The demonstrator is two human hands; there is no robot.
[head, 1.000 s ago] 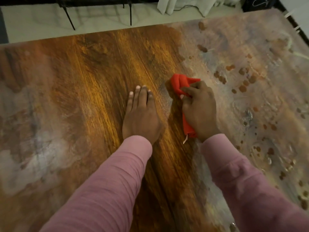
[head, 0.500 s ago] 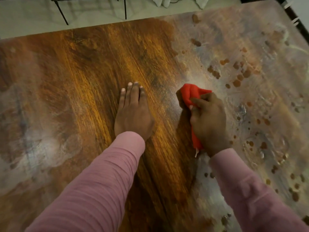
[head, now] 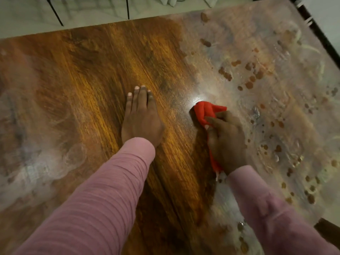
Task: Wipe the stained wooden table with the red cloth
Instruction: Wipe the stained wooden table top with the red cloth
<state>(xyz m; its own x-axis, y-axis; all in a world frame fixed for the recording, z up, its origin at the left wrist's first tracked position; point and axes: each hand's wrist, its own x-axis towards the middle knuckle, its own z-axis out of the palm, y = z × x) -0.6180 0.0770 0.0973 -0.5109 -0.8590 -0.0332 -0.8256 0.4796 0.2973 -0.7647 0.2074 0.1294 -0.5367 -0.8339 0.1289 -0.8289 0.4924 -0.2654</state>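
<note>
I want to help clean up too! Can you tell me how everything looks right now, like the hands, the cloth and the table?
left hand: flat on the table, fingers together, holding nothing.
right hand: closed around the red cloth.
red cloth: bunched up, pressed on the table.
wooden table: clean and shiny in the middle, cloudy on the left, brown spots on the right.

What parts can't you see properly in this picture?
- Most of the red cloth: the right hand covers it, head view.
- The table under the left hand and both sleeves: hidden.
- The table's left and near sides: cut off by the picture's edges.
- The black legs at the top: cut off.
</note>
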